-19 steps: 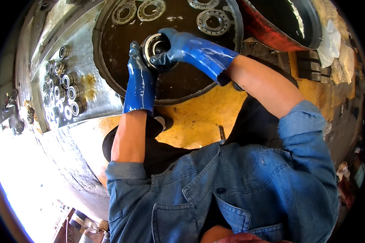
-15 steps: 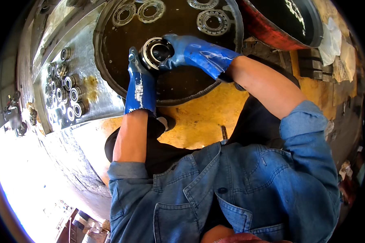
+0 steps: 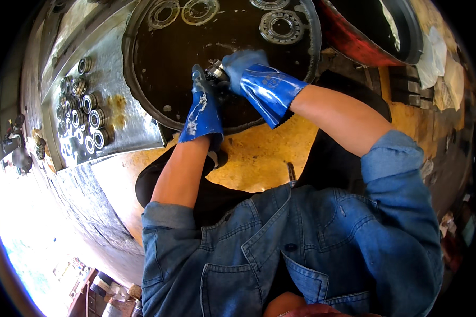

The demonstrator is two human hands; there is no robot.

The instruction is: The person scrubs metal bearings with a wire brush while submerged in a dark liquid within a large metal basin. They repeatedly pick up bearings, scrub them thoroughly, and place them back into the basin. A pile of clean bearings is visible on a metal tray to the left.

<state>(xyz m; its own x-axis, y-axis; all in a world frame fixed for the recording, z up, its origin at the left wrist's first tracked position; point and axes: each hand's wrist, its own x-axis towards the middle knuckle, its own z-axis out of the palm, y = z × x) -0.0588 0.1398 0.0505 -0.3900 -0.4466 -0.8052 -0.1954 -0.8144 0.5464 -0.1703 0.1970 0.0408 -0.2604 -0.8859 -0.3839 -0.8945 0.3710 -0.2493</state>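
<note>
A metal bearing [image 3: 215, 71] is held edge-on between my two hands, over a round basin [image 3: 128, 79] of dark liquid. Both hands wear blue rubber gloves. My left hand [image 3: 200, 87] grips the bearing from the left, its thumb side up. On the right, my right hand [image 3: 241, 68] is closed around the bearing's other side, its fingers partly hidden and slightly blurred. Farther off in the basin lie a large roller bearing [image 3: 281, 27] and flat metal rings, one of them a pale ring [image 3: 200, 10].
Left of the basin, a metal tray [image 3: 137, 129] carries several small bearings [image 3: 90, 101]. A red drum [image 3: 354, 39] with a dark inside stands at the far right, beside a plastic bag [image 3: 432, 58]. Yellow-stained floor [image 3: 254, 158] shows between my knees.
The bearing has turned from showing its open face to edge-on. My left hand has shifted right, and my right hand has rolled over; splashes now show on the liquid.
</note>
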